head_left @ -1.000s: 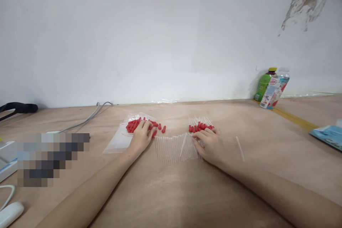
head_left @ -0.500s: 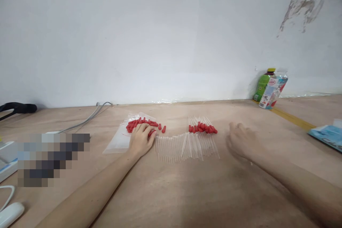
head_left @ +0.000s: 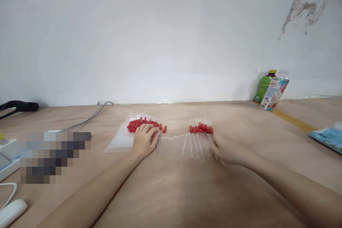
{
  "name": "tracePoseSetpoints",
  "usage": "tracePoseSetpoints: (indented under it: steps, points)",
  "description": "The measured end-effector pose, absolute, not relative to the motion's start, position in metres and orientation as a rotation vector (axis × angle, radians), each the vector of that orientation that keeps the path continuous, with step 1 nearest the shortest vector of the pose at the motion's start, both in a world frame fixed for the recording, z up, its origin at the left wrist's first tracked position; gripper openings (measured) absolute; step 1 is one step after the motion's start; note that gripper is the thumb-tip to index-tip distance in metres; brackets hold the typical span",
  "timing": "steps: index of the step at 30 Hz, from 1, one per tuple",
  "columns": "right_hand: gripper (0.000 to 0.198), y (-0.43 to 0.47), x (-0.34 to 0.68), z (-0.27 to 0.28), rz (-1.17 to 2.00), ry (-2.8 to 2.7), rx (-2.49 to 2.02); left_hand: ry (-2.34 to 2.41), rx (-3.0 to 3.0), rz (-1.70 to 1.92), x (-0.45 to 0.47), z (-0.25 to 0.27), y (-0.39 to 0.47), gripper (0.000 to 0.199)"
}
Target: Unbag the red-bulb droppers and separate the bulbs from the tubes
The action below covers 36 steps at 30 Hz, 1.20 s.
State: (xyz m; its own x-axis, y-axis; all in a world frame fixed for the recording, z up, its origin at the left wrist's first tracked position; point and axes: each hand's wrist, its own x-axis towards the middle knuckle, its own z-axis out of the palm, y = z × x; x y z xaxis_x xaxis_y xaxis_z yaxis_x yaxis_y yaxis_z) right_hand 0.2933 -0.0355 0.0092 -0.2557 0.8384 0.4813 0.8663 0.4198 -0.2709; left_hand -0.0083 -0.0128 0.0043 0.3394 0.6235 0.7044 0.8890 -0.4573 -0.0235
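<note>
My left hand [head_left: 145, 139] rests with curled fingers at the near right side of a pile of red rubber bulbs [head_left: 139, 124]. Its fingertips are drawn together by the left end of a row of clear thin tubes [head_left: 173, 148]; what they hold, if anything, is hidden. At the row's right end, my right hand [head_left: 228, 148] is slightly blurred, its fingers bent in a pinch beside a second group of tubes with red bulbs [head_left: 201, 128]. A pale tip shows below this hand, but whether it is a held tube is unclear. Two loose red bulbs [head_left: 164, 129] lie between the pile and that group.
The pile lies on a clear plastic bag [head_left: 117, 143]. Bottles [head_left: 274, 92] stand against the wall at the back right, with a blue packet [head_left: 327, 137] nearer. A grey cable [head_left: 87, 117], a white power strip [head_left: 9, 156] and a white mouse [head_left: 12, 213] are at left.
My right hand has moved left to the right end of the tubes. My left hand has shifted slightly right, and the red bulb seen by its fingertips no longer shows.
</note>
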Motion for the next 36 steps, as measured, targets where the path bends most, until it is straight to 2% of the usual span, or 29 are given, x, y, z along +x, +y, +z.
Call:
tracePoseSetpoints:
  steps: [2, 5, 11, 17, 20, 24, 28, 33, 36]
  points:
    - [0.035, -0.032, 0.263, 0.023, 0.158, -2.199, -1.413, -1.302, -2.248, -0.905, -0.005, 0.005, -0.017, 0.013]
    - [0.048, -0.024, 0.219, 0.038, 0.310, -2.205, -1.530, -1.225, -2.354, -0.928, 0.000, 0.006, -0.022, 0.013]
    - [0.048, -0.010, 0.178, 0.035, 0.264, -2.203, -1.627, -1.065, -2.612, -0.877, 0.002, 0.007, -0.027, 0.016]
    - [0.026, 0.014, 0.242, 0.046, 0.073, -2.032, -1.788, -1.036, -2.697, -0.880, 0.002, 0.007, -0.028, 0.018]
    - [0.031, 0.033, 0.300, 0.045, 0.038, -1.869, -2.019, -1.045, -2.711, -0.891, 0.003, 0.008, -0.027, 0.018]
    - [0.028, 0.048, 0.349, 0.025, 0.200, -1.872, -2.175, -1.065, -2.712, -0.915, 0.003, 0.007, -0.026, 0.018]
    - [0.030, 0.051, 0.353, 0.007, 0.229, -1.912, -2.163, -1.064, -2.701, -0.924, 0.002, 0.007, -0.026, 0.018]
    - [0.034, 0.034, 0.340, 0.013, 0.084, -1.808, -2.115, -1.061, -2.675, -0.936, 0.001, 0.008, -0.026, 0.016]
    - [0.032, 0.012, 0.330, 0.017, -0.031, -1.809, -1.902, -1.069, -2.616, -1.004, 0.003, 0.007, -0.026, 0.017]
